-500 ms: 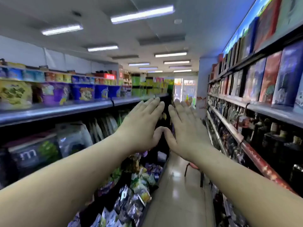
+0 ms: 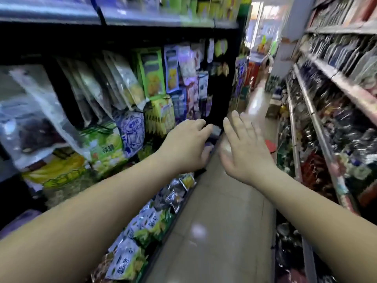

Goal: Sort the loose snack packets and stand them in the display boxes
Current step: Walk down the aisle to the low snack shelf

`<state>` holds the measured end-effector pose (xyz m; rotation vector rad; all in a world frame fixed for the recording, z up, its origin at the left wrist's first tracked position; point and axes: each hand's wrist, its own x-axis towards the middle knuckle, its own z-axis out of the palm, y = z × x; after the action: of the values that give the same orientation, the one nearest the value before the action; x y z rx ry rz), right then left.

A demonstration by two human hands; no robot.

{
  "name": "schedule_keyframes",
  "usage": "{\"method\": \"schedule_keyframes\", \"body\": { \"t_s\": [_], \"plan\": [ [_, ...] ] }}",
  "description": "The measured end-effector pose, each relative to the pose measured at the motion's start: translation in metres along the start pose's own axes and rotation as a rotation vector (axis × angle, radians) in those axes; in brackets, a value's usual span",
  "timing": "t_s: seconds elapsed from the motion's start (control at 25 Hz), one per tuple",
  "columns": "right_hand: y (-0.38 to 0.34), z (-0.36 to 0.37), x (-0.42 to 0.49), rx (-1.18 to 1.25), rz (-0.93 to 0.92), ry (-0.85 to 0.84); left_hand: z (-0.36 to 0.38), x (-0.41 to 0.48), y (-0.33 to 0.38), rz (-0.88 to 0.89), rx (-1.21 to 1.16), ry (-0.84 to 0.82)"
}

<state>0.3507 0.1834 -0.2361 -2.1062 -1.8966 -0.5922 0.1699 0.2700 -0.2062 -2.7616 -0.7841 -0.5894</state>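
L hand (image 2: 186, 146), R hand (image 2: 244, 148) empty over floor (image 2: 220, 231) — snack pkts (image 2: 124, 262) low left

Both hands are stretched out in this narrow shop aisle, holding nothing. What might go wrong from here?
1. The loose snack packets lie heaped up to the edge of the low shelf; the left forearm above them might sweep some onto the floor.
2. The left hand is close to the hanging bags; a careless reach may knock them askew.
3. The view is blurred, hinting at haste; the right hand might misjudge a grab.
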Motion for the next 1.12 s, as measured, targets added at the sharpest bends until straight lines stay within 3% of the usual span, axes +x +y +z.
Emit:
{"method": "schedule_keyframes", "body": {
  "t_s": [0.32, 0.76, 1.12],
  "plan": [
    [0.128, 0.168, 0.154, 0.094, 0.034, -0.260, 0.197, 0.188, -0.062, -0.077, -0.163, -0.174],
    [0.347, 0.370, 0.367, 0.223, -0.082, -0.370, 0.418, 0.440, -0.104, -0.337, -0.287, -0.294],
    [0.500, 0.533, 0.583, 0.259, -0.113, -0.449, 0.602, 0.676, -0.210, -0.421, -0.322, -0.344]
  ]
}}
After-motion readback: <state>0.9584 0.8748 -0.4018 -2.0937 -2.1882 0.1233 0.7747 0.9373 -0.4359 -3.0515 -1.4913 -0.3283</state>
